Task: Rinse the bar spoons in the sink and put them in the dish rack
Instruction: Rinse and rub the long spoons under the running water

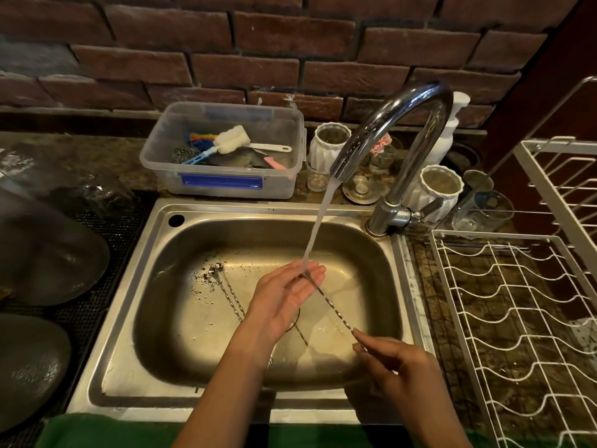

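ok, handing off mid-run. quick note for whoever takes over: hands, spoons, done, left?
Right hand: pinching the end of one bar spoon by the fingertips.
Left hand: open, palm up under the water stream, steadying the spoon's other end.
Tap: running.
Two more spoons lie on the sink floor to the left, among dark specks; not yet rinsed as far as I can tell.
Dish rack to the right: no spoons on it.
Done: nothing racked. Left: finish this rinse, rack it, then rinse and rack the other two.
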